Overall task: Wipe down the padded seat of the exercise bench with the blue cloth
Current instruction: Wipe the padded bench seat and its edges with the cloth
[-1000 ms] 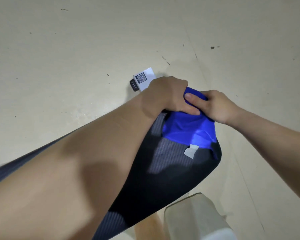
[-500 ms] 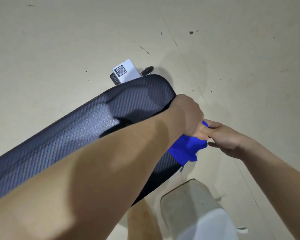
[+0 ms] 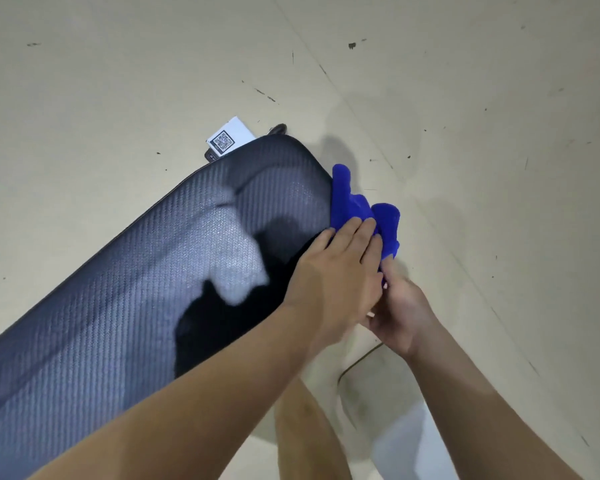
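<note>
The exercise bench's padded seat (image 3: pixel 146 289) is dark with a woven pattern and runs from the lower left to its rounded end at upper centre. The blue cloth (image 3: pixel 354 202) is bunched against the pad's right side edge near that end. My left hand (image 3: pixel 340 271) reaches across the pad, its fingers flat on the cloth, pressing it to the edge. My right hand (image 3: pixel 402 313) sits just below and to the right, fingers curled on the cloth's lower end. Most of the cloth under the hands is hidden.
A white tag with a QR code (image 3: pixel 227 138) sticks out beyond the pad's far end. Beige scuffed floor (image 3: pixel 482 133) surrounds the bench. A grey-white object (image 3: pixel 395 417) and a bare leg (image 3: pixel 305 431) lie at the bottom, right of the pad.
The cloth went from the top of the pad's end, over to its right side edge. Both hands followed it, and my left hand's fist has flattened onto the cloth.
</note>
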A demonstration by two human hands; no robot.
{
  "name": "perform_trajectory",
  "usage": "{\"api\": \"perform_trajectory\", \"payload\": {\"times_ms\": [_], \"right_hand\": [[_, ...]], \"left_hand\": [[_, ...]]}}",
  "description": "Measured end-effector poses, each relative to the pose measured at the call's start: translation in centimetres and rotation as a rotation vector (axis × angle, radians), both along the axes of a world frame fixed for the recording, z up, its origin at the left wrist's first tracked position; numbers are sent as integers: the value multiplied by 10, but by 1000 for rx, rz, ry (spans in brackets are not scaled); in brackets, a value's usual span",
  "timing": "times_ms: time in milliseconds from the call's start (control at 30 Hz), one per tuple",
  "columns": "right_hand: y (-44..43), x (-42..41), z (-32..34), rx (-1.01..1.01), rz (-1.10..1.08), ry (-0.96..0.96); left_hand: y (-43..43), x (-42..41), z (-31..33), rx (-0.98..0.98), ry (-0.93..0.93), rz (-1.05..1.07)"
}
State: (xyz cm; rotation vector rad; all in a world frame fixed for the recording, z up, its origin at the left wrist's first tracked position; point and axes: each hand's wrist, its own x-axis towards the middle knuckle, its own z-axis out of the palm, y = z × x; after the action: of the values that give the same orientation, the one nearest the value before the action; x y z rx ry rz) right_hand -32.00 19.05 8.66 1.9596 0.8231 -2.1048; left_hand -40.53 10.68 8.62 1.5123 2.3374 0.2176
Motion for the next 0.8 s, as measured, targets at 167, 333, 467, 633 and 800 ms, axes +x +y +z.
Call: {"api": "perform_trajectory", "payload": {"times_ms": [167,333,467,633,800], "right_hand": [[27,12,-8,620,227,-68],[40,-2,-8,696,253,-152],[26,-21,0,174,-24,56],[6,-35,-12,225,63,138],[-14,-29,-21,294,-2,106]], "left_hand": [[4,-17,-6,109,44,-46],[36,-39,13,-33,251,-206],[54,-47,7,-143,157,-244],[28,-41,-7,-186,68,-290],[11,-32,-7,-162,72,-313]]}}
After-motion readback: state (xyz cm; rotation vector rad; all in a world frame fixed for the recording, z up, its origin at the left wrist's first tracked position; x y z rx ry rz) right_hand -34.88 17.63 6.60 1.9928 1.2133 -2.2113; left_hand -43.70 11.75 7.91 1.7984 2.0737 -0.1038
